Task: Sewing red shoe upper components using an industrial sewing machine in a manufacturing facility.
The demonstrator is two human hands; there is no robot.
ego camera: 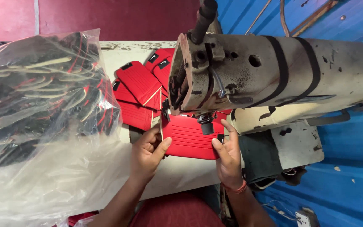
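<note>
1. My left hand (148, 152) pinches the left edge of a red ribbed piece (188, 141).
2. My right hand (227, 154) grips its right edge.
3. The piece lies on the bench (177, 172) under the sewing machine (274, 75).
4. More red pieces (137, 90) and a clear plastic bag (38, 113) sit to the left.

Left hand (148, 153) and right hand (227, 155) pinching, fingers curled

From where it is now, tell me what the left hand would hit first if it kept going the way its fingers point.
The left hand already grips the red ribbed panel; going straight on, it would likely meet the sewing machine head, though depth is unclear.
</note>
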